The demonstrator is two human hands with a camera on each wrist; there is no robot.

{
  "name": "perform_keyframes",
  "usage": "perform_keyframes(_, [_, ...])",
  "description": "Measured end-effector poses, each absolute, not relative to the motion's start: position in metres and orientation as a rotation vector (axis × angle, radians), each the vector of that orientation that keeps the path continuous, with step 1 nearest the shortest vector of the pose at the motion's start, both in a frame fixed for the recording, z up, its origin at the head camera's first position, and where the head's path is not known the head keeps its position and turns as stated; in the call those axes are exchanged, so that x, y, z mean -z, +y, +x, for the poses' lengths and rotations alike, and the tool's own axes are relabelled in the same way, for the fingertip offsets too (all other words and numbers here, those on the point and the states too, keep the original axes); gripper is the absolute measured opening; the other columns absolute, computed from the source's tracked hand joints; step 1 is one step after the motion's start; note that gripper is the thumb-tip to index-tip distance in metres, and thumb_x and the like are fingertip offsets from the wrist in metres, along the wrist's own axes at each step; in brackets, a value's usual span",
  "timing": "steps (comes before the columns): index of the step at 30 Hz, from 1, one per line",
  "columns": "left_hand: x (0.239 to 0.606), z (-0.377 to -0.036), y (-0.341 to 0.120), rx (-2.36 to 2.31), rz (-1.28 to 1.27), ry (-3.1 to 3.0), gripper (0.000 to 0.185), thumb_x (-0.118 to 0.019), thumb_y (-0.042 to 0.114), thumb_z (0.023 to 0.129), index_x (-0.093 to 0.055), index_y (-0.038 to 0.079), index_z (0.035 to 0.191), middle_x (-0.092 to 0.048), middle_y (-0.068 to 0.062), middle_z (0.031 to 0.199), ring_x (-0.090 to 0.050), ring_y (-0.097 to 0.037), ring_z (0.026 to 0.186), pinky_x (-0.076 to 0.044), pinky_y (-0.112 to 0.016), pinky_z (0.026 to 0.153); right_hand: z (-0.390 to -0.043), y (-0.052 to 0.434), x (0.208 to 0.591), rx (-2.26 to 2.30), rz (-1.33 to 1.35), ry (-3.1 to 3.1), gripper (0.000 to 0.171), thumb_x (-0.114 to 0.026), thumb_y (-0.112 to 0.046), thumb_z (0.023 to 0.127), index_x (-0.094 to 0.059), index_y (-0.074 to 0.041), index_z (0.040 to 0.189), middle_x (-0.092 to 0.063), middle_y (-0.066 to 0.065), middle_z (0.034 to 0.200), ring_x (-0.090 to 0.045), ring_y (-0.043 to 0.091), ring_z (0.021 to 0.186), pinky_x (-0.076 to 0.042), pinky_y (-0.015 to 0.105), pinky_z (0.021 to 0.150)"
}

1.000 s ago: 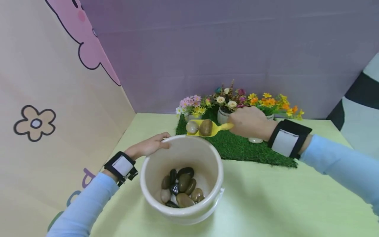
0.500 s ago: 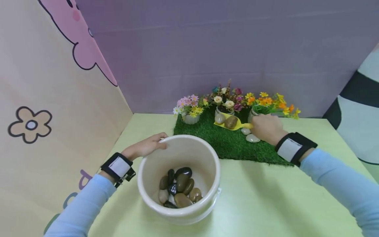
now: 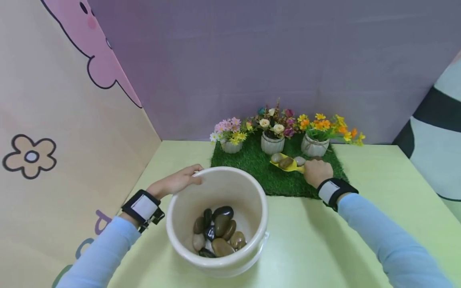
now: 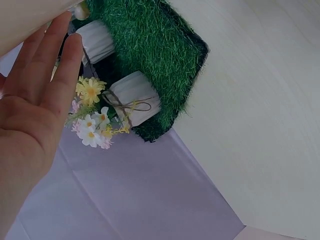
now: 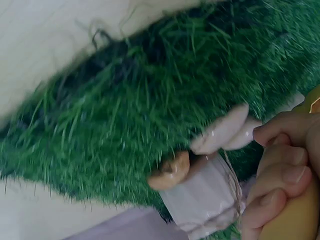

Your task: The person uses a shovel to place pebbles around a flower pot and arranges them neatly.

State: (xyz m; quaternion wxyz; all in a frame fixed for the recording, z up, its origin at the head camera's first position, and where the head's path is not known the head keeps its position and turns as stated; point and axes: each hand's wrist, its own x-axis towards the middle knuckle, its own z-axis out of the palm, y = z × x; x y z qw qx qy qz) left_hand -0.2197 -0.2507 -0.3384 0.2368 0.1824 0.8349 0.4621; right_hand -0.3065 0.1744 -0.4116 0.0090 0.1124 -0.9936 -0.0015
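Note:
In the head view my left hand point(image 3: 178, 182) holds the rim of a cream bucket point(image 3: 259, 200), thumb over the edge and fingers outside. Inside it lie several dark, brown and pale pebbles point(image 3: 222, 224). My right hand point(image 3: 318, 173) grips the handle of a yellow scoop point(image 3: 288, 168), held low over the grass mat. On its blade sit a brown pebble point(image 3: 286, 163) and a pale pebble point(image 3: 276, 158). Just beyond, a white pebble point(image 3: 299, 161) lies on the mat. The right wrist view shows pale pebbles point(image 5: 222, 131) and a brown pebble point(image 5: 172, 171) beside a pot.
Three flower pots stand along the back of the artificial grass mat point(image 3: 248, 176): a left pot point(image 3: 231, 147), a middle pot point(image 3: 272, 143) and a right pot point(image 3: 315, 146). A purple wall point(image 3: 230, 72) rises behind the pale green table point(image 3: 378, 172).
My right hand has moved the loaded scoop from the bucket's far rim rightward, then down to the mat before the pots. My left hand keeps holding the bucket rim.

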Motion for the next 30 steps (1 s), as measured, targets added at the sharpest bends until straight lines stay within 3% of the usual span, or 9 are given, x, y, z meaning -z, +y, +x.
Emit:
perform_keyframes(6, [0.341,-0.217,-0.249,-1.265,0.491,2.288,0.033,-0.046,0.016,0.1,-0.042,-0.005,0.124,-0.059,-0.029,0.12,-0.071,-0.022,0.091,-0.064,-0.039,0.079,-0.306,0.172,0.429,0.062,0.337,-3.072,0.023,-0.056,-0.006,0.091,-0.059,-0.003,0.068,-0.064,0.021,0.071,-0.064,0.038,0.067,-0.053,0.051,0.061])
perform_keyframes(10, [0.341,-0.217,-0.25,-1.261,0.49,2.294,0.034,-0.047,0.016,0.099,-0.042,-0.005,0.125,-0.059,-0.029,0.12,-0.071,-0.022,0.091,-0.064,-0.039,0.079,-0.304,0.171,0.432,0.059,0.342,-3.07,0.022,-0.055,-0.005,0.09,-0.059,-0.003,0.069,-0.066,0.022,0.075,-0.065,0.038,0.07,-0.052,0.05,0.062])
perform_keyframes(20, [0.336,-0.222,-0.252,-1.248,0.483,2.308,0.032,-0.046,0.017,0.1,-0.042,-0.004,0.124,-0.059,-0.029,0.121,-0.071,-0.022,0.092,-0.064,-0.039,0.079,-0.302,0.16,0.4,0.048,0.328,-3.246,0.019,-0.05,-0.005,0.093,-0.061,0.002,0.079,-0.067,0.027,0.085,-0.065,0.04,0.079,-0.052,0.049,0.069])
perform_keyframes(25, [0.338,-0.222,-0.252,-1.254,0.491,2.309,0.032,-0.046,0.017,0.1,-0.042,-0.005,0.124,-0.059,-0.029,0.121,-0.071,-0.021,0.091,-0.064,-0.039,0.079,-0.302,0.154,0.382,0.106,0.299,-3.337,0.023,-0.048,-0.007,0.095,-0.058,0.002,0.076,-0.062,0.02,0.074,-0.061,0.032,0.069,-0.053,0.04,0.062])
perform_keyframes(30, [0.342,-0.221,-0.252,-1.262,0.493,2.296,0.032,-0.046,0.016,0.1,-0.042,-0.005,0.124,-0.058,-0.03,0.122,-0.071,-0.022,0.092,-0.064,-0.039,0.08,-0.302,0.15,0.367,0.182,0.301,-3.402,0.027,-0.048,-0.008,0.097,-0.056,-0.003,0.071,-0.054,0.01,0.066,-0.052,0.021,0.061,-0.045,0.029,0.052])
